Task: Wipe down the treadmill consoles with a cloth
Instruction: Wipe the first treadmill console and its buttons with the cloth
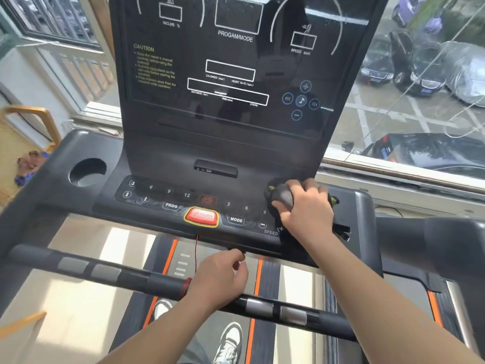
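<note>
Right hand [305, 206] grips dark cloth [283, 197], pressing it on console [157, 158] right end, beside SPEED keys. Left hand [219, 278] rests on handlebar [118, 275], fingers loosely curled, holding nothing.

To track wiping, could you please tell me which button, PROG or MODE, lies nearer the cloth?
The MODE button, right of the red stop button, near the cloth under the right hand; the PROG button sits left of it.

cloth [282, 198] mostly hidden under right hand [307, 206], console [236, 74] top cropped, caution text [154, 69] unreadable
</note>
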A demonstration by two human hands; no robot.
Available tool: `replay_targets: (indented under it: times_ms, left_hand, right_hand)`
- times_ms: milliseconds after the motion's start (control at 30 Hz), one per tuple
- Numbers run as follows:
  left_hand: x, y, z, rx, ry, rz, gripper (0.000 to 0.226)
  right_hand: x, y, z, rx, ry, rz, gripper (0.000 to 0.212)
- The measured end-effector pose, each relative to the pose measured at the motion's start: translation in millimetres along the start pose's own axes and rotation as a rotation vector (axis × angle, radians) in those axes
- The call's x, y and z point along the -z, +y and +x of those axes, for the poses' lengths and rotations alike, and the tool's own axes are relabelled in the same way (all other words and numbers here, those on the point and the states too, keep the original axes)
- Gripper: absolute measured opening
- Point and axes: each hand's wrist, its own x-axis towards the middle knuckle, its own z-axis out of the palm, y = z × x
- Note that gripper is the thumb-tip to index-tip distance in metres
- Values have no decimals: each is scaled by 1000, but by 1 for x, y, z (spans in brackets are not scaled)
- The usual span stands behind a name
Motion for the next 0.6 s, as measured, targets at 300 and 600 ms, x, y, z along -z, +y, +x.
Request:
replay_targets:
  times_ms: [300,600]
  left_hand:
    - [2,0,-4,-42,-42,14,28]
    - [8,3,-2,-26,22,-72,18]
  right_hand:
    - [-19,-8,-80,26,134,62,41]
    - [-21,-22,-100,50,175,63,41]
